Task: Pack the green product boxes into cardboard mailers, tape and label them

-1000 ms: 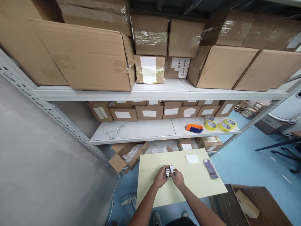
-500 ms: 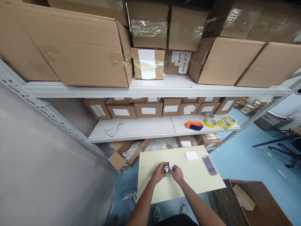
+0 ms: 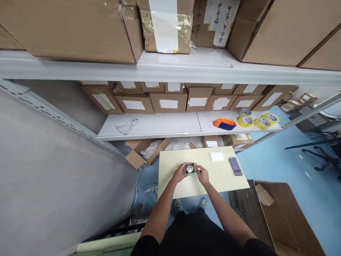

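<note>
A small open cardboard box (image 3: 190, 172) is held over the pale yellow table (image 3: 170, 188), with a shiny silvery round item (image 3: 190, 168) showing inside it. My left hand (image 3: 180, 173) is closed around the box's left side. At the right edge, the fingers of my right hand (image 3: 202, 174) pinch the box by its rim or a flap; I cannot make out which. What exactly the silvery item is, I cannot tell.
White paper slips (image 3: 217, 156) and a blurred purple object (image 3: 235, 166) lie on the table. Behind, a shelf (image 3: 170, 122) bears glasses (image 3: 128, 126), an orange and blue tape dispenser (image 3: 225, 123), tape rolls (image 3: 245, 121) and cartons. A large open carton (image 3: 286, 217) stands at right.
My view has tilted downward, so shelves and table sit higher in the picture. The white flap by my right fingers no longer stands up, and the silvery item shows more fully.
</note>
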A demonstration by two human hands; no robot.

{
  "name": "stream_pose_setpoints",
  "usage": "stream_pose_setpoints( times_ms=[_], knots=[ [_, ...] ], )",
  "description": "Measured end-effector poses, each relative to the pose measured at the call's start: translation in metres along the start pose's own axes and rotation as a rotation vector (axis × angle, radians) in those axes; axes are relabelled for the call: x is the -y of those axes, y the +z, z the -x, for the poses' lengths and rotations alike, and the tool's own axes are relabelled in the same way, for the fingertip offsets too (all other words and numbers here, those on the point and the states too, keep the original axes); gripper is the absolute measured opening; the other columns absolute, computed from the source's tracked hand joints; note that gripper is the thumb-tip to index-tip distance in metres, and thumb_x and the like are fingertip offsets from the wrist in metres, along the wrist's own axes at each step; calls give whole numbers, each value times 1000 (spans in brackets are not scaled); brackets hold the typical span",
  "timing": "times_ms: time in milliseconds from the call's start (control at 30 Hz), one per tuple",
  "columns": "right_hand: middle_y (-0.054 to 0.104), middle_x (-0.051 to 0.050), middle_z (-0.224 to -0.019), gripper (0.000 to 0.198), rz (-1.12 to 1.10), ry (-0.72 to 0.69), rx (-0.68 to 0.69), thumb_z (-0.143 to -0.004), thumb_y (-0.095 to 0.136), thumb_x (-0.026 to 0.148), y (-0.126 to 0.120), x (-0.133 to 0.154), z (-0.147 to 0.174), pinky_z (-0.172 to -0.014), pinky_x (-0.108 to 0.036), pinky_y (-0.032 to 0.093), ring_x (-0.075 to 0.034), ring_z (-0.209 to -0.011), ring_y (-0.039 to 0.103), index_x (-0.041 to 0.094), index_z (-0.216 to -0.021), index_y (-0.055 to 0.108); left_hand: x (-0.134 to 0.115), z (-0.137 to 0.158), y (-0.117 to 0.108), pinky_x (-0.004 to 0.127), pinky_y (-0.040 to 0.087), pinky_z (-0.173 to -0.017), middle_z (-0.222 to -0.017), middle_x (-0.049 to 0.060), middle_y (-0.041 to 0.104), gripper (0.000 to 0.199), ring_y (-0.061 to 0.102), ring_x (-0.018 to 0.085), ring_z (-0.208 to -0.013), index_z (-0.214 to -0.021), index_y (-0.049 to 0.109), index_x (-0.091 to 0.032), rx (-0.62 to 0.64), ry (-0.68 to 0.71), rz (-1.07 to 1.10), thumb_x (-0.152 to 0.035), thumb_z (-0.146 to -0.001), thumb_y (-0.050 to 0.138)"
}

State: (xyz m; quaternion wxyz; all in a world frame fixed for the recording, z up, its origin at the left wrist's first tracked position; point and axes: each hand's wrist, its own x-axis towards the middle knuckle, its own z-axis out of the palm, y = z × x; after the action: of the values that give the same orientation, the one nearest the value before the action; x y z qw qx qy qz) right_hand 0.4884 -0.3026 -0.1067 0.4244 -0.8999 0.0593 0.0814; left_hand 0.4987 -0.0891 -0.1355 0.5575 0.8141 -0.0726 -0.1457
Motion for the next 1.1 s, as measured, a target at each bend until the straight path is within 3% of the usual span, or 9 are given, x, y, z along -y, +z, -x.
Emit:
stream_pose_setpoints(
  times_ms=[67,167,300,533,667,833,933,1033,1100],
  knots=[
    [79,-4,-96,30,90,37,-3,-94,49,36,-2,3,1,-81,-30,54,-23,-85,75,24,-111,70,1,-1,1,43,37,-118,-151,14,53,82,51,31,-139,-146,48,-21,-3,7,-3,-8,-71,79],
    [73,-6,-126,32,195,-20,2,-92,59,36,-5,12,-1,-93,-31,52,-23,-109,71,26,-120,70,2,-2,3,42,39,-116,-150,13,54,83,51,30,-138,-146,49,-21,1,3,-5,-8,-70,80],
    [49,-11,-157,49,352,-61,72,-82,76,37,0,31,-8,-105,-38,47,-31,-140,49,24,-128,69,2,-3,3,42,41,-116,-149,12,54,82,52,29,-137,-145,51,-22,-8,-26,13,-10,-70,81],
    [28,-24,-167,68,531,140,159,-72,83,44,24,64,-26,-106,-51,43,-43,-150,27,13,-129,67,-3,-3,3,43,43,-114,-146,9,57,78,54,29,-134,-141,55,-25,1,-22,46,-6,-68,77],
    [26,-26,-167,67,516,110,131,-67,84,40,22,72,-22,-103,-49,46,-43,-150,29,11,-125,67,-6,-1,3,43,44,-113,-144,9,59,75,55,29,-132,-139,56,-23,-4,5,33,-5,-68,75],
    [35,-26,-163,56,421,-16,-6,-64,80,36,-3,85,-8,-100,-45,49,-39,-146,37,13,-112,65,-3,-1,3,43,46,-109,-142,14,59,75,57,31,-127,-139,55,-17,-19,-4,-9,-6,-68,76],
    [53,-20,-150,49,296,-128,-106,-65,76,34,-37,107,-3,-97,-41,49,-35,-137,49,19,-108,61,2,-4,3,44,44,-112,-143,12,59,79,56,32,-130,-139,55,-19,-26,-26,-25,-5,-64,77],
    [71,-7,-110,50,128,-190,-88,-66,73,33,-83,139,4,-80,-34,51,-26,-98,67,23,-112,58,2,-5,4,48,42,-115,-144,11,58,85,55,33,-134,-142,53,-22,-42,-61,-28,-5,-62,78],
    [69,-1,-88,50,34,-229,-86,-67,71,33,-112,163,11,-70,-30,48,-21,-76,64,22,-114,57,-3,-5,5,50,40,-117,-145,12,59,86,53,34,-137,-142,53,-23,-51,-87,-37,-7,-62,79]
  ],
)
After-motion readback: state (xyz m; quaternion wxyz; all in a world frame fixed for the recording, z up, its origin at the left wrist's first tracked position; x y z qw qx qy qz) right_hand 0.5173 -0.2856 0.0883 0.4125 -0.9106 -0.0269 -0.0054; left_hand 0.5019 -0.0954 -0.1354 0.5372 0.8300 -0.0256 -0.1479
